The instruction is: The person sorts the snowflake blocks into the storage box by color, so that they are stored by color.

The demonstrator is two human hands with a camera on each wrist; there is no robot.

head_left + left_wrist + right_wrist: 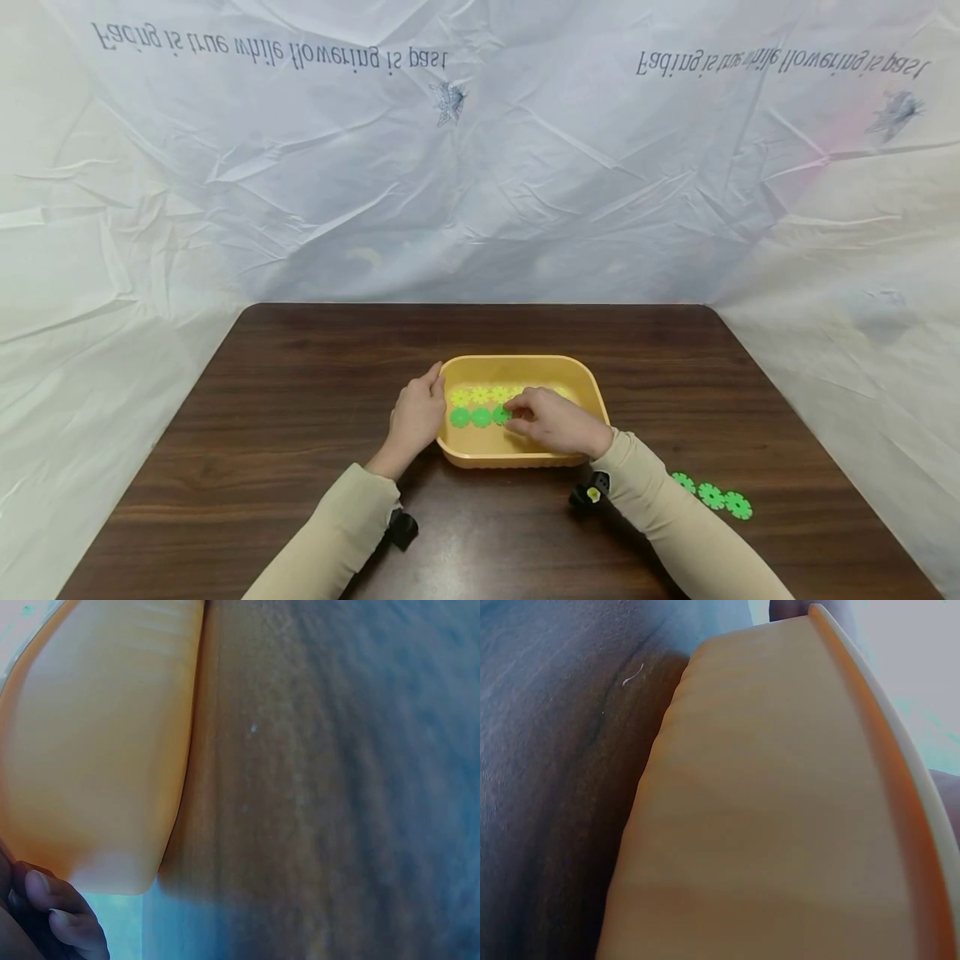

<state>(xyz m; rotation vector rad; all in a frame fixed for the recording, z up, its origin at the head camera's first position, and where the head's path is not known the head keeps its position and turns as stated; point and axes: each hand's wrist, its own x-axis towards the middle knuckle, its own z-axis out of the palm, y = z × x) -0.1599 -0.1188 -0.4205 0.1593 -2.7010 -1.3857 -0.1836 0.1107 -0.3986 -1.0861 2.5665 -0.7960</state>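
A yellow plastic bin (525, 456) stands on the dark wooden table. My left hand (418, 410) grips its left rim; in the left wrist view the curled fingers (66, 911) show at the bin's end wall. Over the bin's front side reaches my right hand (553, 421), its thumb and index finger pinching a green snowflake-shaped disc (499, 415) low inside. To the left of that lie two matching green discs (470, 417) in a row. Behind them runs a row of several yellow discs (478, 395), partly hidden by the right hand.
On the table to the right, three green discs (711, 497) lie in a line, one partly covered by the right sleeve (660, 500). White printed sheeting (480, 192) hangs behind and at both sides of the table (315, 375). A wrist camera (402, 529) sits on the left forearm.
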